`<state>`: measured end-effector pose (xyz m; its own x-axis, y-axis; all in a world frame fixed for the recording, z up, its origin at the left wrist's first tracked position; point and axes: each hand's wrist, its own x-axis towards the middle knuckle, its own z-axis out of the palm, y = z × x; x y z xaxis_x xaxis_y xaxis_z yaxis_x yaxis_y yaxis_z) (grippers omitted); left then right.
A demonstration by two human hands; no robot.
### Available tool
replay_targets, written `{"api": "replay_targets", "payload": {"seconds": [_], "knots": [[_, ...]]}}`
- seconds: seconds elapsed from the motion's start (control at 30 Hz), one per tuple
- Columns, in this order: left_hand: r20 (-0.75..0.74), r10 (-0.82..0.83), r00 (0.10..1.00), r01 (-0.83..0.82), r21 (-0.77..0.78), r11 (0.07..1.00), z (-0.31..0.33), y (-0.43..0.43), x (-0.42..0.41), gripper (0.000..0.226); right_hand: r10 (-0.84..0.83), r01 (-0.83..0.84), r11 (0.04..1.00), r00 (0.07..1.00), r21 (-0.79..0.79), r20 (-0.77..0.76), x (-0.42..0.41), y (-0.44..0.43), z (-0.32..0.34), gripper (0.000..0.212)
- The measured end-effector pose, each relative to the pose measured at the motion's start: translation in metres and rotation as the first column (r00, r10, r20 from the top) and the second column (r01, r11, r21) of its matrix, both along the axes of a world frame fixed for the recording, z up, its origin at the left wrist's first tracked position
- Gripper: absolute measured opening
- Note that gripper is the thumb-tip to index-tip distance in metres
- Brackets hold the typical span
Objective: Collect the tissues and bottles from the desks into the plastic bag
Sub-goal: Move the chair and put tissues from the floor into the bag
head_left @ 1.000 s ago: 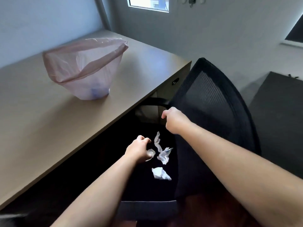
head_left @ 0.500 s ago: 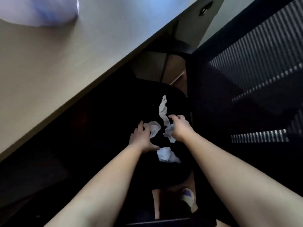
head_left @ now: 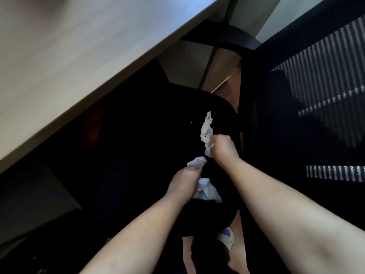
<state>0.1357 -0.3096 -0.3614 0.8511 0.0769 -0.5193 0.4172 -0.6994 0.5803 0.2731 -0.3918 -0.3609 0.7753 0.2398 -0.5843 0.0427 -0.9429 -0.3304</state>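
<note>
Both hands are down on the black chair seat (head_left: pixel 150 139). My right hand (head_left: pixel 222 148) grips a long twisted white tissue (head_left: pixel 206 131) that sticks up past its fingers. My left hand (head_left: pixel 184 180) holds a small crumpled tissue (head_left: pixel 196 162) at its fingertips and also closes on another crumpled tissue (head_left: pixel 207 191) lying on the seat beside it. The plastic bag is out of view.
The beige desk (head_left: pixel 79 56) fills the upper left, its edge running diagonally above the seat. The chair's mesh backrest (head_left: pixel 316 95) stands on the right, its armrest (head_left: pixel 221 38) under the desk edge. A shoe (head_left: pixel 227 237) shows below the seat.
The view dropped from the desk and bag to the chair seat. My right hand came down onto the long tissue and took hold of it; my left hand moved back onto the near tissue.
</note>
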Motion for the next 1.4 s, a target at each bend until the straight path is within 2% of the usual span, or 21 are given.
{"api": "replay_targets", "payload": {"seconds": [0.13, 0.23, 0.33, 0.4, 0.43, 0.5, 0.53, 0.6, 0.67, 0.77, 0.93, 1.03, 1.17, 1.27, 1.33, 1.4], "knots": [[0.034, 0.152, 0.988, -0.15, -0.051, 0.987, 0.007, 0.013, -0.002, 0.012, -0.135, 0.133, 0.981, 0.991, 0.14, 0.008, 0.006, 0.002, 0.021, 0.019], [-0.001, 0.283, 0.959, -0.283, -0.035, 0.958, 0.015, 0.025, 0.0, 0.035, -0.175, 0.173, 0.966, 0.985, 0.193, -0.006, 0.005, -0.003, 0.034, 0.015], [-0.126, 0.174, 0.977, -0.171, 0.036, 0.985, 0.019, 0.035, 0.006, 0.075, -0.207, 0.204, 0.955, 0.978, 0.215, -0.012, 0.001, -0.009, 0.039, 0.014], [-0.221, 0.089, 0.971, -0.068, 0.102, 0.992, 0.019, 0.039, 0.012, 0.094, -0.181, 0.192, 0.961, 0.981, 0.2, -0.07, 0.0, -0.009, 0.034, 0.034], [-0.222, 0.053, 0.974, -0.012, 0.182, 0.983, 0.016, 0.04, 0.016, 0.094, -0.147, 0.162, 0.972, 0.985, 0.169, -0.093, 0.0, -0.009, 0.03, 0.045], [-0.175, -0.017, 0.985, 0.078, 0.35, 0.933, 0.011, 0.039, 0.023, 0.084, -0.02, 0.023, 0.999, 0.998, 0.037, -0.063, -0.003, -0.007, 0.023, 0.056], [-0.156, -0.047, 0.987, 0.104, 0.387, 0.916, 0.01, 0.037, 0.026, 0.079, 0.047, -0.048, 0.998, 0.998, -0.03, -0.045, -0.004, -0.007, 0.02, 0.058], [-0.133, -0.137, 0.982, 0.178, 0.377, 0.909, 0.005, 0.031, 0.028, 0.068, 0.151, -0.153, 0.983, 0.988, -0.098, -0.025, -0.008, -0.007, 0.012, 0.061], [-0.101, -0.221, 0.97, 0.242, 0.317, 0.917, 0.001, 0.026, 0.028, 0.05, 0.197, -0.198, 0.979, 0.98, -0.048, -0.024, -0.013, -0.008, 0.004, 0.047], [-0.045, -0.136, 0.99, 0.142, 0.176, 0.974, 0.002, 0.029, 0.022, 0.02, 0.005, -0.003, 0.999, 0.999, 0.034, -0.052, -0.017, -0.009, 0.007, 0.015], [-0.04, 0.065, 0.997, -0.06, 0.108, 0.992, 0.035, 0.053, 0.015, 0.013, -0.215, 0.222, 0.974, 0.966, 0.038, -0.146, 0.004, 0.003, 0.042, 0.023], [0.023, 0.161, 0.987, -0.163, 0.129, 0.978, 0.078, 0.067, 0.018, 0.012, -0.268, 0.274, 0.949, 0.962, 0.159, -0.056, 0.014, 0.008, 0.09, 0.022], [0.158, 0.23, 0.96, -0.262, 0.224, 0.939, 0.158, 0.092, 0.029, 0.024, -0.247, 0.182, 0.923, 0.956, 0.34, 0.158, 0.025, 0.025, 0.171, 0.018], [0.377, 0.303, 0.875, -0.421, 0.284, 0.861, 0.252, 0.123, 0.044, 0.027, -0.262, 0.023, 0.826, 0.901, 0.563, 0.347, 0.043, 0.063, 0.262, 0.021], [0.533, 0.267, 0.803, -0.498, 0.353, 0.792, 0.311, 0.141, 0.052, 0.025, -0.3, -0.096, 0.767, 0.82, 0.634, 0.487, 0.055, 0.09, 0.311, 0.019], [0.718, 0.231, 0.656, -0.586, 0.293, 0.756, 0.37, 0.161, 0.052, 0.018, -0.382, -0.159, 0.678, 0.758, 0.718, 0.529, 0.058, 0.121, 0.363, 0.02]]}}
